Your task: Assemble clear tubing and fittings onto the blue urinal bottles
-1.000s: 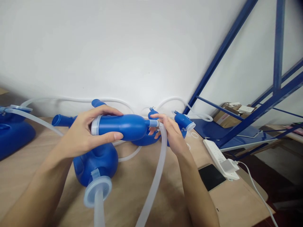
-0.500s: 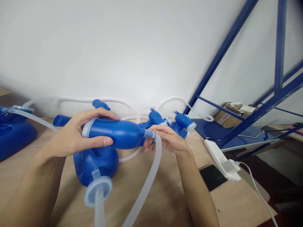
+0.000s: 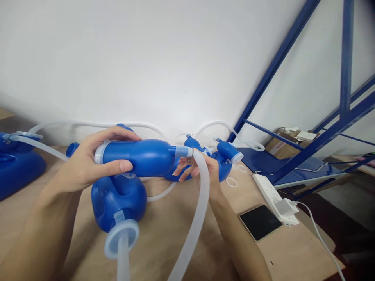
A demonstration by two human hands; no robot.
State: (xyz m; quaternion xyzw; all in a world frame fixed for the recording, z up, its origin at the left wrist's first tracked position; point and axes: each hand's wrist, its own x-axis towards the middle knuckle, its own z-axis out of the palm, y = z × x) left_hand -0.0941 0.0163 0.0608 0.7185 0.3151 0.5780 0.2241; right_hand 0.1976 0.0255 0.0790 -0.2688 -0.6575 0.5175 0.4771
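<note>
My left hand (image 3: 83, 162) is wrapped round the wide end of a blue plastic bottle-shaped piece (image 3: 149, 158), thumb in front, by its translucent collar (image 3: 99, 152). The piece lies level above the table. Its narrow right end runs into a translucent hose (image 3: 197, 218) that bends down towards me. At that joint sits a thin wire hose clamp (image 3: 192, 153). Behind the hose, my right hand (image 3: 212, 171) has its fingers curled at the clamp, partly hidden. Under the held piece stands a blue jug (image 3: 131, 199) with a translucent cap (image 3: 133, 230) and its own hose (image 3: 123, 257).
More blue bottle-shaped pieces (image 3: 227, 148) with hoses lie by the wall, and another blue jug (image 3: 20, 171) is at the left. White rings (image 3: 231, 182), a phone (image 3: 260, 222) and a power strip (image 3: 268, 193) are to the right, beside a blue metal frame (image 3: 275, 70).
The held piece has shifted slightly up and left. My right hand has turned, its fingers now showing below the joint behind the hose; the hose has swung right.
</note>
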